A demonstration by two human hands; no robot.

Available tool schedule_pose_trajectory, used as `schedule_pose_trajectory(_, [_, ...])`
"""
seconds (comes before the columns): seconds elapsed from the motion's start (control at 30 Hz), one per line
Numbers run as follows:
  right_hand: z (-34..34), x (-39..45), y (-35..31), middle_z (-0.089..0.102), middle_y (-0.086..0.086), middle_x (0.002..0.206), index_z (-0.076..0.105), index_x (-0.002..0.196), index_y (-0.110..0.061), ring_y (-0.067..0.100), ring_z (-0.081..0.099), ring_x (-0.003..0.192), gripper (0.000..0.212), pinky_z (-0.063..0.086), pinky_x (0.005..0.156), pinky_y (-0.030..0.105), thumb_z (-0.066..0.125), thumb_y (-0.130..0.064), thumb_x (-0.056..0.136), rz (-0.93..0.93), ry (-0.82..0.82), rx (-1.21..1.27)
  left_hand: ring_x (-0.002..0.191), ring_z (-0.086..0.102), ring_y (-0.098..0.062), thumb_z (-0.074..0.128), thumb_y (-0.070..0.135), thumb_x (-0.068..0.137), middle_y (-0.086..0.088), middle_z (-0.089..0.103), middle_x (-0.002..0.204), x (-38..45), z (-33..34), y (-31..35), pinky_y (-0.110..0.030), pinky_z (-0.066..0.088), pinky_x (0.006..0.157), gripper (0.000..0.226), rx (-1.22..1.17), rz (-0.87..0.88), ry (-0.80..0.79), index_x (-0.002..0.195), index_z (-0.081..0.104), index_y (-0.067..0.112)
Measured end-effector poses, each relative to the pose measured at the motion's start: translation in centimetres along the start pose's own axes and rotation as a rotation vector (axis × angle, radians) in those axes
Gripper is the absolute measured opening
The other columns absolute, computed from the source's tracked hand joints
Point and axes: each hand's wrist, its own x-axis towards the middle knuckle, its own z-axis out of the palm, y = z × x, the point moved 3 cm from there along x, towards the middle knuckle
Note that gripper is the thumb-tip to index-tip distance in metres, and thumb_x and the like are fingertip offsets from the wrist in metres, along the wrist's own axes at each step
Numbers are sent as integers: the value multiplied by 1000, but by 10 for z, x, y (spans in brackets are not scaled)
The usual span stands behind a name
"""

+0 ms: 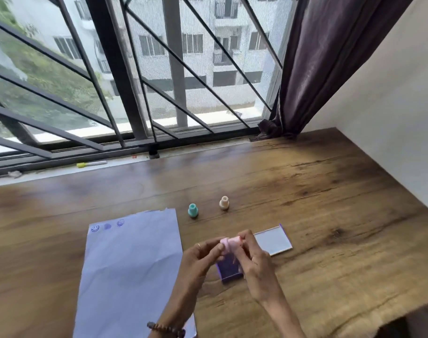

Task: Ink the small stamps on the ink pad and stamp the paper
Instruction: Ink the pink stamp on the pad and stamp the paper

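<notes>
A small pink stamp (230, 242) is held between the fingertips of my left hand (200, 258) and my right hand (253, 261), just above the purple ink pad (229, 270), which my hands partly hide. The pad's lid (274, 241) lies flat to the right of my hands. A pale sheet of paper (130, 272) lies to the left and carries three blue stamp marks (107, 226) near its top edge. Beyond the hands, a teal stamp (193, 210) and a cream stamp (224, 202) stand upright on the table.
The wooden table (330, 215) runs up to a barred window at the back. A yellow-capped pen (91, 163) lies on the sill. A dark curtain (318, 69) hangs at the back right beside a white wall. The table's right corner ends near the bottom right.
</notes>
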Motion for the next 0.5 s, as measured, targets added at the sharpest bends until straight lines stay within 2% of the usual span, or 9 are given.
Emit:
schedule_pose_trajectory(0.13, [16,-4,13,47,-4,47,54,73,-16,7,38,36,29,27,34,18,45,-36,93,419,81,647,83,69,-5,71,23,77,2,77,88,0,-9,-1,-8,50,67,13,98,32,91,89,74,21])
schedule_pose_trajectory(0.23, [14,-7,21,45,-2,44,51,67,-15,8,37,33,27,29,30,17,44,-27,90,609,78,986,77,67,-3,68,16,81,7,72,85,6,-28,-6,-7,48,67,15,484,135,221,90,70,28])
schedule_pose_trajectory(0.33, [11,-13,27,47,3,49,48,67,-12,10,41,37,25,37,31,17,41,-23,88,666,67,1130,82,61,-9,64,12,83,1,64,91,12,-38,-16,-22,52,76,18,796,238,138,99,66,20])
schedule_pose_trajectory(0.4, [10,-16,31,49,5,49,50,67,-8,11,44,36,27,40,32,17,41,-22,88,704,78,1154,86,59,-15,62,15,85,-1,60,92,17,-40,-21,-31,52,78,18,857,235,113,102,64,19])
schedule_pose_trajectory(0.5, [8,-19,38,51,6,49,51,72,-4,11,47,36,23,43,32,16,41,-18,87,725,117,1118,96,57,-19,58,19,88,-1,58,102,24,-39,-24,-32,50,83,22,881,224,121,110,61,18])
